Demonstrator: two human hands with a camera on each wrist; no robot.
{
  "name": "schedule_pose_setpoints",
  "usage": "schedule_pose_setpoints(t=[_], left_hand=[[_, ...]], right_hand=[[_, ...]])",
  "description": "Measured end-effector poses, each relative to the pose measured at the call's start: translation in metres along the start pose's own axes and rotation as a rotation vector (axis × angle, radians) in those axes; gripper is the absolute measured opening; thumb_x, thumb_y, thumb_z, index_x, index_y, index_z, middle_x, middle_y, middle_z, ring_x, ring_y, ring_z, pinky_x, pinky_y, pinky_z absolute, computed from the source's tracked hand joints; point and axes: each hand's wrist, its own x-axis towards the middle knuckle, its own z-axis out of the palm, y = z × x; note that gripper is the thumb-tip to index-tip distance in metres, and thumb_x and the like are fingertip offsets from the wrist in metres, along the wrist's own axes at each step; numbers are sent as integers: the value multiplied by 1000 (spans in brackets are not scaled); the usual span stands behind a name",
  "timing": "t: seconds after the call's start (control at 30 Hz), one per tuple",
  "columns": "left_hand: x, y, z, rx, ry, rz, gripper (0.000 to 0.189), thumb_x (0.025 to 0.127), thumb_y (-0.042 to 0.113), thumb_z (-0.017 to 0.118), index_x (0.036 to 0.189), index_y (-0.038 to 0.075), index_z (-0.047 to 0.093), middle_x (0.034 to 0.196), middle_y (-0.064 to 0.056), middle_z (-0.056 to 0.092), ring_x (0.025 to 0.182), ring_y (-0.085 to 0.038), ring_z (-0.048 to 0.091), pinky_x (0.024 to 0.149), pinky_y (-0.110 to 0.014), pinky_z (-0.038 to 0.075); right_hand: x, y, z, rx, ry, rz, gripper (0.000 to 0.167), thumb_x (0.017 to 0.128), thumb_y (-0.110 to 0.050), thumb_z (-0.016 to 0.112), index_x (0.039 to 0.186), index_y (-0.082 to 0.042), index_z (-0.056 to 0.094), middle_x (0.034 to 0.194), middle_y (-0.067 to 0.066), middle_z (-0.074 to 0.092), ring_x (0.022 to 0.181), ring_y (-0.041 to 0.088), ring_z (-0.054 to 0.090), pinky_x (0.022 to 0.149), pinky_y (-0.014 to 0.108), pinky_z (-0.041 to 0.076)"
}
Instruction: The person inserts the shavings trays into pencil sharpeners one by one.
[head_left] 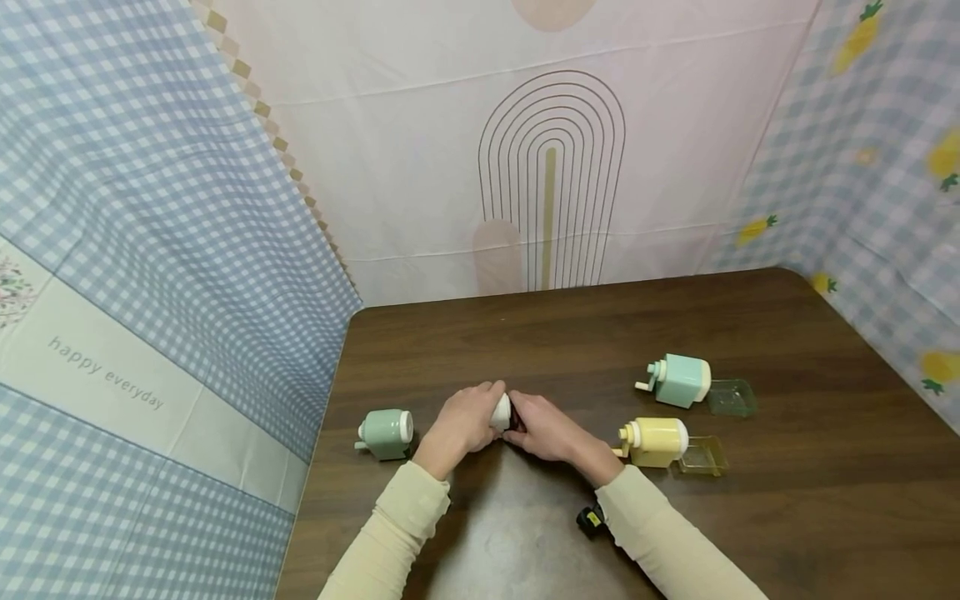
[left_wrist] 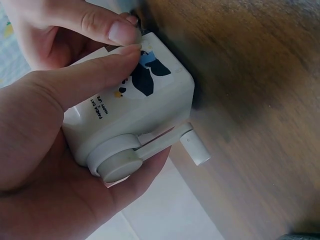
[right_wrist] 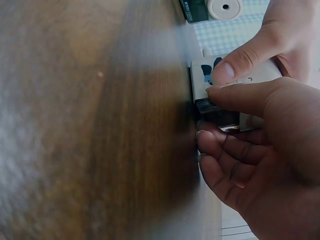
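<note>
A white hand-crank pencil sharpener with a panda sticker is between both hands over the middle of the table. My left hand grips its body, thumb across the sticker side in the left wrist view, where the crank handle sticks out. At the end away from the crank, my right hand pinches the dark see-through shavings drawer, thumb on one side and curled fingers on the other. Part of the drawer is hidden by these fingers.
On the left stands a green sharpener. To the right are a teal sharpener with its clear drawer pulled out, and a yellow sharpener with its drawer out. A small black object lies by the right sleeve.
</note>
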Motion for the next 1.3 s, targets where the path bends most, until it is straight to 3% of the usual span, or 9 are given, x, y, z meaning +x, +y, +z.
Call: schedule_pose_setpoints(t=[0.17, 0.3, 0.47, 0.57, 0.67, 0.8, 0.9, 1.17, 1.3], left_hand=[[-3, 2, -1, 1, 9, -23, 55, 89, 21, 88, 133, 11, 56, 125, -12, 65, 105, -32, 69, 87, -46, 59], [-5, 2, -1, -10, 16, -39, 57, 89, 20, 88, 134, 12, 55, 125, -12, 63, 102, -32, 68, 83, -46, 59], [-4, 3, 0, -35, 8, -60, 61, 90, 23, 88, 140, 13, 54, 130, -13, 62, 108, -33, 67, 87, -47, 59], [-3, 3, 0, -68, -6, -60, 67, 92, 28, 86, 147, 13, 52, 138, -13, 60, 116, -35, 65, 95, -48, 56], [-2, 1, 0, -115, -22, -58, 74, 95, 36, 83, 155, 14, 47, 147, -14, 55, 127, -36, 59, 104, -50, 51], [-6, -3, -1, -181, -20, -63, 78, 98, 44, 77, 162, 18, 42, 156, -15, 48, 139, -38, 51, 113, -57, 44], [-8, -6, -4, -209, 31, -54, 81, 97, 50, 76, 163, 18, 40, 157, -16, 44, 144, -39, 44, 115, -61, 39], [-6, -6, -21, -201, 347, 29, 99, 90, 76, 66, 166, 21, 35, 168, -11, 33, 160, -35, 20, 122, -63, 27], [-4, -2, -29, -181, 438, 30, 104, 89, 85, 58, 170, 30, 24, 175, -4, 22, 163, -29, 10, 123, -62, 25]], right_hand=[[-2, -1, 2, 27, -13, 23, 37, 99, -17, 77, 126, 1, 58, 100, 5, 66, 83, 14, 62, 70, 32, 53], [-4, -2, -2, 60, -41, 19, 34, 101, -19, 76, 124, -2, 58, 95, 0, 63, 77, 9, 58, 67, 29, 51], [-9, -5, -12, 60, -78, -4, 35, 102, -22, 74, 126, -4, 56, 91, 0, 61, 75, 11, 58, 66, 31, 52], [-16, -7, -20, 6, -84, 39, 57, 102, -27, 74, 144, 4, 50, 113, 11, 67, 96, 22, 66, 80, 40, 56], [-24, -10, -31, -86, -81, 96, 79, 102, -34, 73, 160, 5, 36, 142, 23, 59, 127, 36, 60, 101, 51, 52], [-32, -13, -44, -218, -48, 99, 86, 101, -41, 74, 163, 3, 32, 153, 26, 50, 140, 45, 49, 110, 62, 44], [-37, -16, -56, -301, 16, 78, 88, 99, -45, 75, 163, 0, 35, 152, 26, 49, 140, 46, 48, 108, 67, 44], [-48, -15, -89, -438, 186, 29, 99, 92, -66, 72, 164, -7, 37, 163, 22, 40, 152, 44, 34, 114, 71, 33], [-52, -13, -101, -479, 245, 4, 102, 91, -75, 66, 164, -9, 38, 165, 19, 38, 156, 42, 27, 120, 70, 22]])
